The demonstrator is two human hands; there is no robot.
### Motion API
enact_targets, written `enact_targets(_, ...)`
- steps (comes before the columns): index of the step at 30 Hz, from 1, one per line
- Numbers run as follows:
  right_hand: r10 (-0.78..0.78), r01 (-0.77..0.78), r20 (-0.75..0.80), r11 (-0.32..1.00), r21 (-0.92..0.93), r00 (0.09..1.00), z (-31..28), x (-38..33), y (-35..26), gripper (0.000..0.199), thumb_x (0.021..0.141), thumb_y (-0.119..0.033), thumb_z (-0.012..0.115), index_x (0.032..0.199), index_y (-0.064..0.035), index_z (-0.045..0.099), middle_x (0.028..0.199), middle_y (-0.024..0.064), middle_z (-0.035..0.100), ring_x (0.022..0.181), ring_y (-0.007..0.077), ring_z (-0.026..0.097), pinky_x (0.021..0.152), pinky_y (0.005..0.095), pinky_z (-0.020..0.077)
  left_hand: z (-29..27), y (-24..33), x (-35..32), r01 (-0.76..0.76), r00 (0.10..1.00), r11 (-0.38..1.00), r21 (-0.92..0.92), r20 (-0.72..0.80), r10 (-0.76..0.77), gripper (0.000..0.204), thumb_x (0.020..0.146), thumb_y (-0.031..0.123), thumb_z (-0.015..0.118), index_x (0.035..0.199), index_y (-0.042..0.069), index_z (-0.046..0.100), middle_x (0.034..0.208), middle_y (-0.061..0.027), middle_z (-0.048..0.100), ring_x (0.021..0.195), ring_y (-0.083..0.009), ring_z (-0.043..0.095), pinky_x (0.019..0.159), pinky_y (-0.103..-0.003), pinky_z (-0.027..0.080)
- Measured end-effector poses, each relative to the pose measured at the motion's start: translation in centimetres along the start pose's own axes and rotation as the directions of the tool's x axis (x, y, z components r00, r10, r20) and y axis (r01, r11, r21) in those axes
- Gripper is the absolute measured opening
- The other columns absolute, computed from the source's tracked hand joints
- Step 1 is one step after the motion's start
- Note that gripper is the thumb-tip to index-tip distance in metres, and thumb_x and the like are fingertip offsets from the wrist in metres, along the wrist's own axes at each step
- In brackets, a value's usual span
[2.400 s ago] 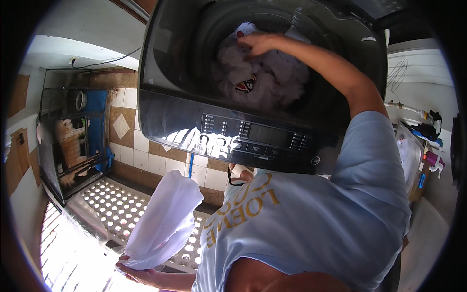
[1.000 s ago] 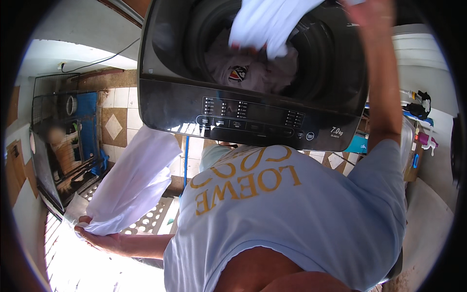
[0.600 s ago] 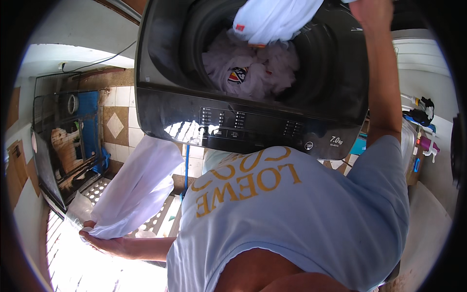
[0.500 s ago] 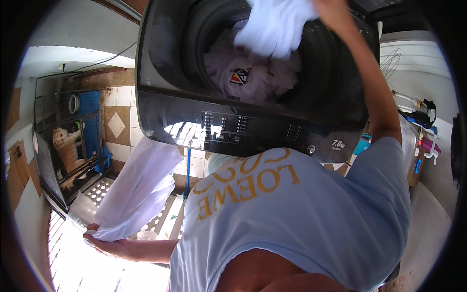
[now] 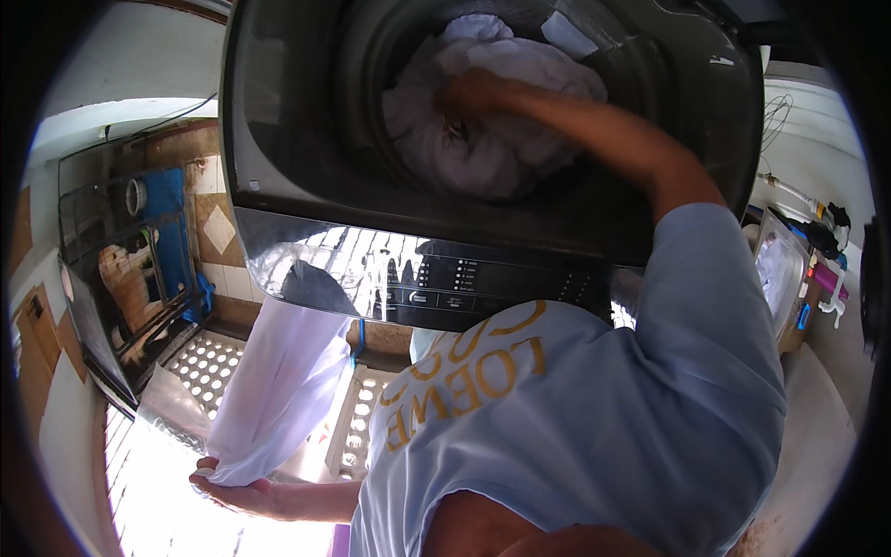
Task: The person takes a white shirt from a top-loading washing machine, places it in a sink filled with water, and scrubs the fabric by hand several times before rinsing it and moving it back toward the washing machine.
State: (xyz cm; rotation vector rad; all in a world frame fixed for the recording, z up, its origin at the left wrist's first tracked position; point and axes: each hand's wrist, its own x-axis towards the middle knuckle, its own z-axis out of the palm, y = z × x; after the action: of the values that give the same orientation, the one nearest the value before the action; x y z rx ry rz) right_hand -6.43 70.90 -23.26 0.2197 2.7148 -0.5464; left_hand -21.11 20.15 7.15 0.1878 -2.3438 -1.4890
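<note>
Right hand [image 5: 464, 93]: clamped on white laundry [image 5: 501, 139] in washer drum [image 5: 371, 74]. Left hand [image 5: 232, 487]: clamped on white cloth [image 5: 278, 390]; risk: it drags on the floor.

Dark control panel [image 5: 473, 283] on washer front; white label [image 5: 568, 33] inside lid

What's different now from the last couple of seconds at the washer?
The right hand, which had lifted a white garment above the drum, has gone back down and now presses into the white laundry inside the washing machine; whether it grips anything is unclear. The left hand still holds the white cloth hanging beside the machine.
</note>
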Motion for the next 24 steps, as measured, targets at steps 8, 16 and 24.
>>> enact_targets(8,-0.103,-0.042,-0.512,0.964,-0.264,0.853,1.3,0.5,1.2,0.040,0.078,-0.037,0.062,0.107,-0.0109,0.058,0.115,0.0178,0.053,0.102,0.0370,0.055,0.083,0.0474,0.0445,1.1,2.9,-4.1,-0.029,0.990,0.999,-0.032,0.139,0.034,0.039,0.093,0.039,0.049,0.068,0.011,0.039,0.070,0.0009,0.040,0.069,-0.0134,0.048,0.064,-0.032,0.049)
enact_targets(16,-0.163,0.093,0.362,0.975,0.202,0.918,2.6,-4.2,-5.6,0.044,0.078,-0.034,0.063,0.106,-0.0011,0.055,0.109,0.0236,0.056,0.105,0.0331,0.055,0.087,0.0441,0.0430,-1.5,-1.7,-0.5,0.030,1.000,0.999,-0.025,0.001,-0.030,0.038,0.092,0.038,0.051,0.071,0.008,0.044,0.073,-0.0004,0.044,0.070,-0.0140,0.047,0.064,-0.033,0.044)
enact_targets(24,-0.276,-0.433,0.599,0.477,0.765,0.752,-13.7,-9.6,-3.5,0.030,0.076,-0.025,0.070,0.092,-0.0009,0.063,0.078,0.0005,0.059,0.073,0.0111,0.056,0.066,0.0274,0.0443,-1.7,-0.7,0.3,0.080,0.997,0.996,-0.043,0.003,-0.080,0.037,0.092,0.038,0.052,0.071,0.008,0.044,0.073,-0.0004,0.043,0.072,-0.0143,0.046,0.068,-0.033,0.043)
